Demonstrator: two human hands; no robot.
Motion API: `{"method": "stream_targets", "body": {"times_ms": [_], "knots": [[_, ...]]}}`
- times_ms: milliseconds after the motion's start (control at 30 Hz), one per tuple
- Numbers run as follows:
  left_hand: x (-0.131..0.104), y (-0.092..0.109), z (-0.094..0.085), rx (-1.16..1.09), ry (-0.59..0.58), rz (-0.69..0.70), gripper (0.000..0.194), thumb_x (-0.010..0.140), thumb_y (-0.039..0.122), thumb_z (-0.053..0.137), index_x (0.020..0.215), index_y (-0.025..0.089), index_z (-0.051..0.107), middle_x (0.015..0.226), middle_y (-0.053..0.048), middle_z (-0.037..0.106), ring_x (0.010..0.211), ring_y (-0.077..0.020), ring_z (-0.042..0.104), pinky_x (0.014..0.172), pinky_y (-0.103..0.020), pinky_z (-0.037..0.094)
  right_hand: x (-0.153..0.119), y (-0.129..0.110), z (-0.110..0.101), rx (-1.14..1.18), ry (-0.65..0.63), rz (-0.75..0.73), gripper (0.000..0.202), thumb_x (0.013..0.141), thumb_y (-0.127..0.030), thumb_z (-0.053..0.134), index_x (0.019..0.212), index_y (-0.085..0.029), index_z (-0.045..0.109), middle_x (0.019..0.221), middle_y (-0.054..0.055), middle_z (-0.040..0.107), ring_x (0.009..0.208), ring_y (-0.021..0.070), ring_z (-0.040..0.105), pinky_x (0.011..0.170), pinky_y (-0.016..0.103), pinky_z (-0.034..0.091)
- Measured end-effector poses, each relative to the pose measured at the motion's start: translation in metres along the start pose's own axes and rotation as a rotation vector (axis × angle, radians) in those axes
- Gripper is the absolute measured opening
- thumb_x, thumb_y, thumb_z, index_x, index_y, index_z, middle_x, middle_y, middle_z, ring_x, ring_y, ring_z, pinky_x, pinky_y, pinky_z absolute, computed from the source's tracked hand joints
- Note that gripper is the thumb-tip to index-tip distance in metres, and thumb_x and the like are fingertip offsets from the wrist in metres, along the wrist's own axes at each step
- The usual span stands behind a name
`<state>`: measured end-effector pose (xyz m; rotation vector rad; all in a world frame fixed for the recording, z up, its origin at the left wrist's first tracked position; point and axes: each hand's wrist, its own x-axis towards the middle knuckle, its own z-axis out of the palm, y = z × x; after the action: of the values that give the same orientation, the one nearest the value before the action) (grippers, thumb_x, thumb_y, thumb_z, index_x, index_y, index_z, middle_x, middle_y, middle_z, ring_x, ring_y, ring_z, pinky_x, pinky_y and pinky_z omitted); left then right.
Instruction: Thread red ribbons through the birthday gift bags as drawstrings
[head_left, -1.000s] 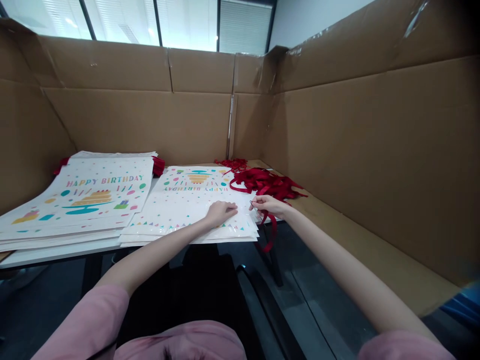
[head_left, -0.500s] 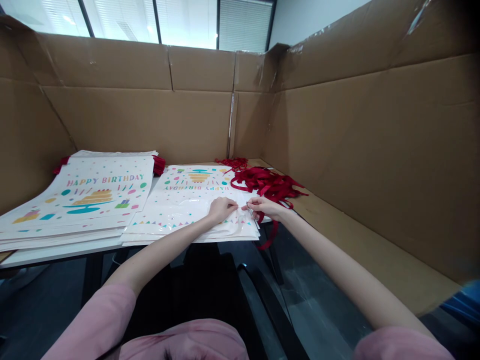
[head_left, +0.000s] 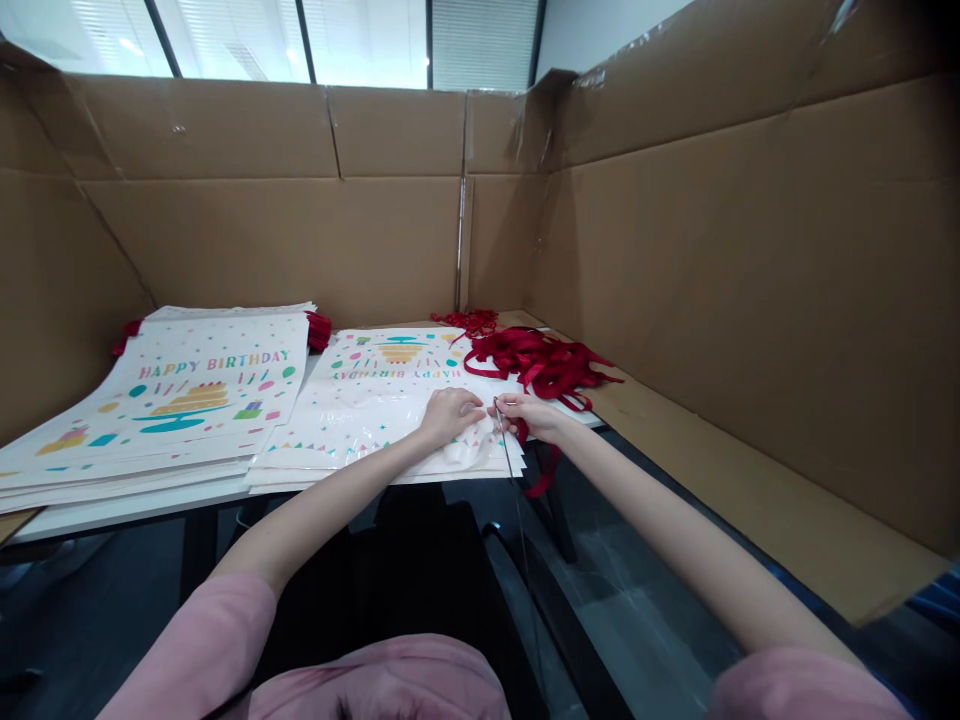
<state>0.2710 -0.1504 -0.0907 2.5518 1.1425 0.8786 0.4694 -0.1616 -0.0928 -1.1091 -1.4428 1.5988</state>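
A slanting strand [head_left: 505, 440] is pinched by the right hand [head_left: 529, 415], right of crumpled plastic [head_left: 469, 452]. Whether the left hand [head_left: 448, 415] pinches is hidden.

A white table [head_left: 142, 511] bears two printed stacks [head_left: 202, 385], with red ribbons [head_left: 546, 362] at right.

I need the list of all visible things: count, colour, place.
Printed stacks: two, white, multicoloured, table left and centre.
Ribbons: uncounted, red, around stacks and right hand.
Thin strand: one, dark, right hand.
Table: one, white, under stacks.
Cardboard walls: three, brown, left, back, right.
Window panes: four, pale, top.
Curved bar: one, black, below table.
Floor: one, grey, bottom.
Unclear item: one, blue, right edge.
Shirt: one, pink, bottom.
Left hand, right hand: two, bare, centre.
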Motion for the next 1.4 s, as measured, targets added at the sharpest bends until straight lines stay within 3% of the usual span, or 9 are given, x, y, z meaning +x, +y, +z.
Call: {"method": "stream_targets", "body": {"times_ms": [133, 333, 600, 733, 900, 1033, 1233, 1400], "knots": [[0.002, -0.004, 0.002, -0.037, -0.050, -0.039, 0.023, 0.080, 0.038, 0.058, 0.092, 0.022, 0.071, 0.091, -0.001, 0.070, 0.085, -0.0174, 0.062, 0.077, -0.026, 0.043, 0.001, 0.005, -0.003, -0.034, -0.030, -0.045, 0.033, 0.066, -0.041, 0.073, 0.069, -0.015, 0.053, 0.062, 0.003, 0.062, 0.052, 0.0089, 0.053, 0.048, 0.019, 0.038], [0.004, -0.013, 0.007, -0.184, -0.027, -0.089, 0.024, 0.078, 0.039, 0.060, 0.086, 0.020, 0.072, 0.088, -0.001, 0.071, 0.082, -0.0173, 0.062, 0.074, -0.025, 0.043, 0.001, 0.006, -0.002, -0.119, -0.029, -0.053, 0.040, 0.063, -0.049, 0.074, 0.072, -0.015, 0.053, 0.058, 0.001, 0.060, 0.051, 0.0082, 0.053, 0.048, 0.018, 0.038], [0.005, -0.021, 0.011, -0.383, 0.020, -0.165, 0.025, 0.078, 0.036, 0.058, 0.080, 0.015, 0.070, 0.077, -0.003, 0.070, 0.073, -0.0169, 0.062, 0.068, -0.026, 0.046, -0.003, -0.007, 0.001, -0.152, -0.042, 0.022, 0.036, 0.065, -0.043, 0.075, 0.072, -0.015, 0.054, 0.061, 0.001, 0.061, 0.051, 0.0083, 0.054, 0.049, 0.018, 0.041], [0.002, -0.020, 0.006, -0.408, -0.008, -0.130, 0.026, 0.079, 0.037, 0.058, 0.081, 0.014, 0.070, 0.080, -0.003, 0.071, 0.077, -0.0169, 0.063, 0.070, -0.024, 0.046, -0.004, -0.013, -0.002, -0.182, -0.066, 0.040, 0.034, 0.065, -0.041, 0.075, 0.070, -0.014, 0.055, 0.066, 0.003, 0.062, 0.052, 0.0085, 0.055, 0.045, 0.018, 0.040], [-0.002, -0.014, 0.002, -0.373, -0.048, -0.035, 0.027, 0.074, 0.040, 0.065, 0.089, 0.018, 0.072, 0.092, -0.004, 0.071, 0.087, -0.0178, 0.063, 0.080, -0.025, 0.045, -0.004, -0.011, -0.001, -0.169, -0.039, 0.038, 0.032, 0.067, -0.041, 0.073, 0.070, -0.014, 0.055, 0.056, 0.001, 0.058, 0.050, 0.0086, 0.053, 0.046, 0.018, 0.039], [-0.001, -0.013, 0.002, -0.305, -0.052, 0.004, 0.021, 0.072, 0.037, 0.068, 0.082, 0.019, 0.072, 0.092, -0.003, 0.071, 0.087, -0.0170, 0.063, 0.081, -0.024, 0.044, -0.004, -0.007, 0.001, -0.128, -0.001, 0.045, 0.031, 0.068, -0.039, 0.073, 0.068, -0.015, 0.054, 0.056, 0.000, 0.057, 0.051, 0.0083, 0.053, 0.048, 0.018, 0.040], [0.001, -0.015, 0.004, -0.305, -0.054, -0.022, 0.019, 0.074, 0.036, 0.066, 0.079, 0.019, 0.072, 0.091, -0.003, 0.070, 0.086, -0.0169, 0.062, 0.080, -0.025, 0.044, -0.005, -0.009, -0.001, -0.186, -0.007, 0.056, 0.027, 0.073, -0.037, 0.070, 0.073, -0.015, 0.054, 0.056, 0.001, 0.059, 0.051, 0.0090, 0.054, 0.048, 0.018, 0.042], [0.001, -0.018, 0.008, -0.510, -0.010, -0.072, 0.020, 0.073, 0.034, 0.067, 0.078, 0.015, 0.071, 0.088, -0.006, 0.070, 0.081, -0.0177, 0.063, 0.076, -0.026, 0.046, -0.004, -0.013, -0.001, -0.231, -0.042, 0.031, 0.030, 0.074, -0.040, 0.068, 0.074, -0.013, 0.056, 0.055, 0.001, 0.058, 0.047, 0.0076, 0.052, 0.044, 0.017, 0.040]]}}
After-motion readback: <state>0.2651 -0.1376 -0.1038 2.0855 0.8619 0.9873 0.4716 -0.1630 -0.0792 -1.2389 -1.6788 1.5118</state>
